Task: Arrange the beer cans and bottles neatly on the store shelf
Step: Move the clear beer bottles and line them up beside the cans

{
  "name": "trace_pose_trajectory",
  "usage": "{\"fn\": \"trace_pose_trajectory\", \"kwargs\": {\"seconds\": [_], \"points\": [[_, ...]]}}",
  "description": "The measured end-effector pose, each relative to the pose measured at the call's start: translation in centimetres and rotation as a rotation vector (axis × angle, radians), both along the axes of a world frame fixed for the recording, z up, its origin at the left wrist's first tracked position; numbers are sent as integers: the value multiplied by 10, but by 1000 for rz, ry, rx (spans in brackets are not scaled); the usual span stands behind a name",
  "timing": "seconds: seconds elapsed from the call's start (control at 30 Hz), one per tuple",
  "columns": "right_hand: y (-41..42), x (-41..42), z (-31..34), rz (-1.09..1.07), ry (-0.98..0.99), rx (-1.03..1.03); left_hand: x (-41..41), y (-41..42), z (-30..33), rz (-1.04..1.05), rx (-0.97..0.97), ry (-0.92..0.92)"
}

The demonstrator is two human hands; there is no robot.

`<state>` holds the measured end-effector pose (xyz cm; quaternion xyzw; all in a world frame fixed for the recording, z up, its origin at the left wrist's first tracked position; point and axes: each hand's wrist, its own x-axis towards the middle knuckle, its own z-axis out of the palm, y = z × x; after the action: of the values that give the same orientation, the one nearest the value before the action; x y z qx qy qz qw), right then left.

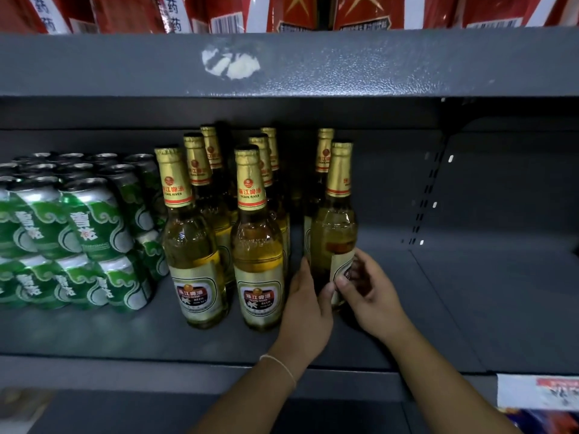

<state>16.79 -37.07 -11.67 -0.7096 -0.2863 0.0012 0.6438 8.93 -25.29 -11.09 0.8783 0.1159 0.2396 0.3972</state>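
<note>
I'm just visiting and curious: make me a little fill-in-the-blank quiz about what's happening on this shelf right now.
1. Both hands, left hand and right hand, grip the same ____ at its lower part.
2. The held bottle stands on the ____ end of the bottle group.
3. The green cans are stacked in ____ layers.
4. The foil on the bottle necks is ____ in colour.

Missing words: bottle; right; two; gold

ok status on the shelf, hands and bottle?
Both hands, left hand and right hand, grip front right bottle, upright, label turned sideways. Green cans stacked left. Shelf right of it open.
</note>
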Motion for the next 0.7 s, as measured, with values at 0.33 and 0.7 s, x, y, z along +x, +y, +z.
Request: {"fn": "trace_pose_trajectory", "kwargs": {"seconds": [0.33, 0.7], "points": [[-6, 5, -2, -106, -60, -17, 4, 5, -2, 51, -5, 66], [1, 4, -5, -21, -28, -144, -4, -1, 9, 22, -106, 114]]}}
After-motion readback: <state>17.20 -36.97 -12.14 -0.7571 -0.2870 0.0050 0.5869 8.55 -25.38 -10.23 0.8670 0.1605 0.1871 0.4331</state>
